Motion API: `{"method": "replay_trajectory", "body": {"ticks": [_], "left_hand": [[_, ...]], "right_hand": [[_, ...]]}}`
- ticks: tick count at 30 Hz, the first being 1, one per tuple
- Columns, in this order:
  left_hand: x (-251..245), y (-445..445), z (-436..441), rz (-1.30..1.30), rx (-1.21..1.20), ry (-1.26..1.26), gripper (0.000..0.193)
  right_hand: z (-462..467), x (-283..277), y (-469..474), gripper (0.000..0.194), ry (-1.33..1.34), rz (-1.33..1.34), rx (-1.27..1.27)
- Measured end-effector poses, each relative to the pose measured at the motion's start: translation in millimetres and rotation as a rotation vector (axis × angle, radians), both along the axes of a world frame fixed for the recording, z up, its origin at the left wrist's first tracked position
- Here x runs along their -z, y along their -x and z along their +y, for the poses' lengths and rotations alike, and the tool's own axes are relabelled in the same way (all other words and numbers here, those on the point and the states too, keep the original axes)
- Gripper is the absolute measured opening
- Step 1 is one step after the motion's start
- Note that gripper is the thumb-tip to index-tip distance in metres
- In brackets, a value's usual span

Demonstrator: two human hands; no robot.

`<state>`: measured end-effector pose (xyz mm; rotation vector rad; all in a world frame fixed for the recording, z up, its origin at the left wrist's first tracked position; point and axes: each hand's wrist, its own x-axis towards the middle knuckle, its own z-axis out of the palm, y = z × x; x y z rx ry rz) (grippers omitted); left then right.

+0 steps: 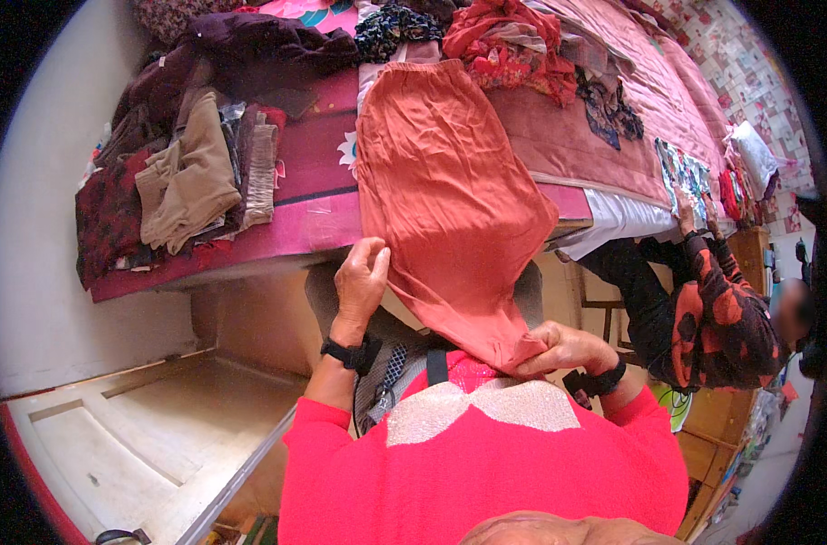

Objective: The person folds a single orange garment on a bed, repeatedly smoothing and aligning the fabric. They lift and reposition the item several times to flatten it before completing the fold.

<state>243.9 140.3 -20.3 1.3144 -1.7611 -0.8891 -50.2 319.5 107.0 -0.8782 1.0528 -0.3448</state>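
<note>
A rust-orange garment with a gathered waistband [447, 163] lies spread over the edge of the pink-covered bed, its waistband at the far end and its near end drawn down towards my chest. My right hand [563, 349] pinches the garment's lower right corner. At its left edge is my left hand [363, 276], fingers curled with the thumb up; whether it grips the cloth cannot be told. Both wrists wear black bands.
Folded clothes, with beige trousers [192, 180] on top, lie on the bed at left, beside a dark purple garment [270, 44]. Crumpled red floral cloth [515, 54] lies at the back. At right, another person [720, 320] handles a patterned cloth [683, 170]. A white door [114, 449] stands lower left.
</note>
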Motion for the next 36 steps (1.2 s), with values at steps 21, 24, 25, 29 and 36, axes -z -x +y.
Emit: {"method": "replay_trajectory", "body": {"ticks": [21, 24, 25, 29, 36], "left_hand": [[2, 47, -142, -0.119, -0.188, -0.256, 0.025], [10, 48, -144, 0.068, -0.186, -0.281, 0.024], [12, 48, -144, 0.115, -0.196, -0.315, 0.024], [11, 49, -148, -0.074, -0.162, -0.353, 0.024], [0, 59, -135, 0.028, -0.211, -0.012, 0.02]], "right_hand": [[53, 44, 12, 0.024, -0.25, -0.016, 0.406], [54, 48, 11, 0.026, -0.214, -0.031, 0.416], [54, 49, 11, 0.027, -0.174, -0.053, 0.399], [56, 50, 13, 0.031, -0.187, -0.048, 0.386], [58, 50, 14, 0.034, -0.219, -0.008, 0.403]]}}
